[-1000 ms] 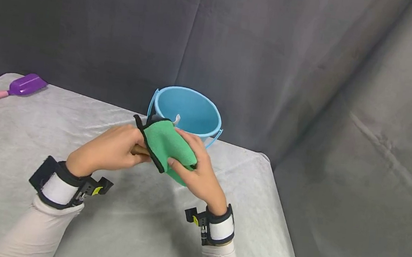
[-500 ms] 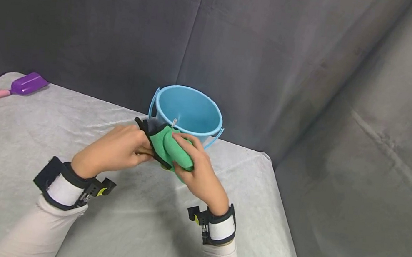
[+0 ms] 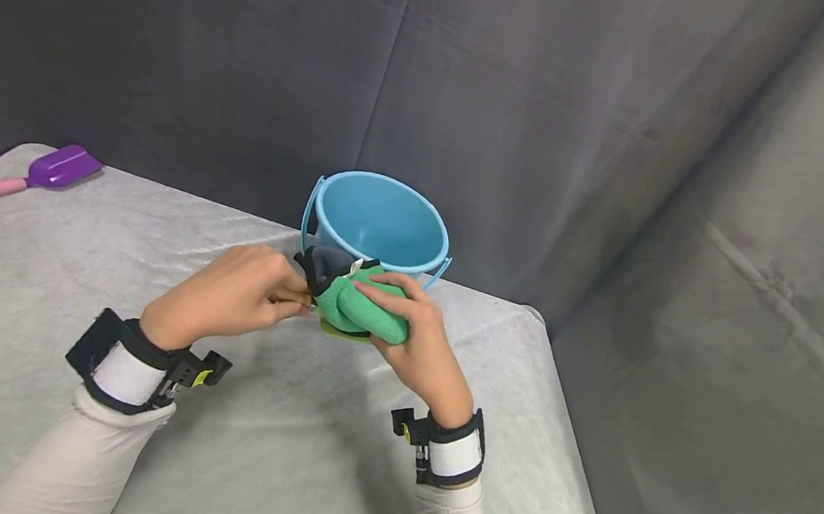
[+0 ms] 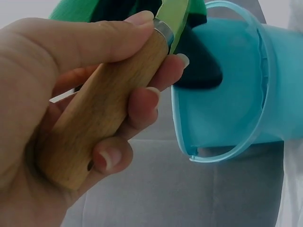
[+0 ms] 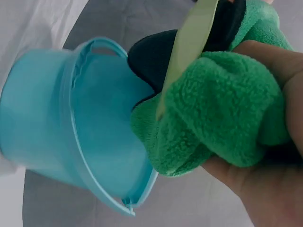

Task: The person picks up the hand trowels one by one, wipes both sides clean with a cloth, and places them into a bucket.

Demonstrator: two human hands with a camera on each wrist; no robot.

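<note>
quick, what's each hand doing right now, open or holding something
Left hand: closed round the wooden handle of a tool.
Right hand: gripping the green cloth bunched around the tool's blade.

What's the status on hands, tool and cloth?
Left hand grips wooden handle. Right hand holds green cloth bunched round blade. Bucket just behind, clear of both.

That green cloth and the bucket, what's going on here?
A person is working a tool with both hands over a grey-covered table. The left hand grips its wooden handle, and the right hand holds a green cloth bunched around its flat blade. A light blue bucket stands just behind the hands. A purple and pink scoop lies at the table's far left.
</note>
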